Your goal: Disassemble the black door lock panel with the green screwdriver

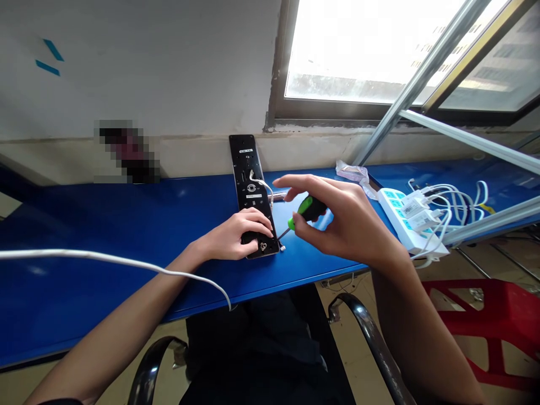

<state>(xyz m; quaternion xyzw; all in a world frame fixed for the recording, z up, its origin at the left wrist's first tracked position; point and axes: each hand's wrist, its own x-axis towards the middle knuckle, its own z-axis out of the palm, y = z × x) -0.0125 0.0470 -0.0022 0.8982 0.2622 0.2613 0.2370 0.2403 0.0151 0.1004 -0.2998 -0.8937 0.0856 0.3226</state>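
Note:
A long black panel [243, 160] lies on the blue table, its far end by the wall. It has labels, a round fitting and a white cable on its face. My left hand [238, 232] is curved over the panel's near end, fingers across it and thumb bent, gripping it in place. Between the thumb and fingers of my right hand [340, 216] is a screwdriver [310, 209] with a green and black handle. Its shaft slants down to the panel's near right edge; the tip's exact contact is hard to see. A small white connector [282, 247] sits beside that edge.
Right of my hand is a white power strip [396, 211] with plugged chargers and coiled cables. Crumpled plastic wrap [352, 171] lies near the wall. A white cable [105, 257] crosses above my left forearm. Metal frame bars [422, 73] and a red stool [498, 315] stand right.

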